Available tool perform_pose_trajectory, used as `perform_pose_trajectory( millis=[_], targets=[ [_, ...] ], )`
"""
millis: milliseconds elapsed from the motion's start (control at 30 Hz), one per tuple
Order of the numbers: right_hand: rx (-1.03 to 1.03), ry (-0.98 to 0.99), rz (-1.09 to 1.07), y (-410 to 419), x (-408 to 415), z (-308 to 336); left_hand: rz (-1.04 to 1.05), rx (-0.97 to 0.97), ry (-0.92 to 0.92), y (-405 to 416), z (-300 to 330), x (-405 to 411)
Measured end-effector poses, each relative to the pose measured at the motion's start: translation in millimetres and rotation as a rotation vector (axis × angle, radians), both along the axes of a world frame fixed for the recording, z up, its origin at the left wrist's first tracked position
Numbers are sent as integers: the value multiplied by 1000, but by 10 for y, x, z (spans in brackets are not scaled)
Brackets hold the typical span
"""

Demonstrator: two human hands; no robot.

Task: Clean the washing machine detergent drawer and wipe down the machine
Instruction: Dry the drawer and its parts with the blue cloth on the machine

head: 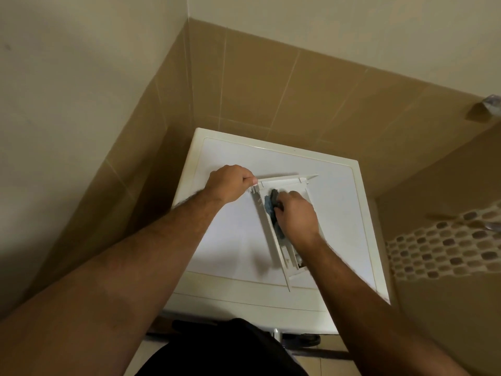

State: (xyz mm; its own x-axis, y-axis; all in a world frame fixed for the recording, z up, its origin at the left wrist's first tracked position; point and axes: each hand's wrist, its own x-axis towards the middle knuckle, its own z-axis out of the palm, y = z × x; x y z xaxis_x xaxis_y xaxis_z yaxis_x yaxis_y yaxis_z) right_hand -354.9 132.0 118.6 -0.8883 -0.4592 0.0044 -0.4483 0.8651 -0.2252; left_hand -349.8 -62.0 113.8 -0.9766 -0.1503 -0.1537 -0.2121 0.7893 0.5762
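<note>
The white detergent drawer (pixel 287 251) lies flat on the top of the white washing machine (pixel 230 234), its front panel toward the far side. My left hand (pixel 230 183) pinches the drawer's far left corner and holds it steady. Inside one of the drawer's compartments, my right hand (pixel 295 215) grips a dark blue-grey cloth (pixel 271 204) and presses it down. Most of the cloth is hidden under my fingers.
The machine stands in a corner between tan tiled walls (pixel 257 85). A mosaic tile band (pixel 447 245) runs along the right wall. A small wall fitting (pixel 485 107) sticks out at the upper right. The machine's front edge is just below my arms.
</note>
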Motion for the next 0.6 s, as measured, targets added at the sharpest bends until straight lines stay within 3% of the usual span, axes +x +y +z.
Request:
perform_pose_trajectory(
  millis=[100,267,367,600],
  targets=[
    [67,-30,107,44,-1,-127,5,1,7,5,-15,-12],
    [530,-357,113,-25,-116,168,-2,0,22,7,-52,-17],
    [556,-447,149,-89,-156,222,11,-7,35,31,-58,-25],
    [527,-389,134,82,106,145,136,-142,28,151,-61,-84]
  ],
)
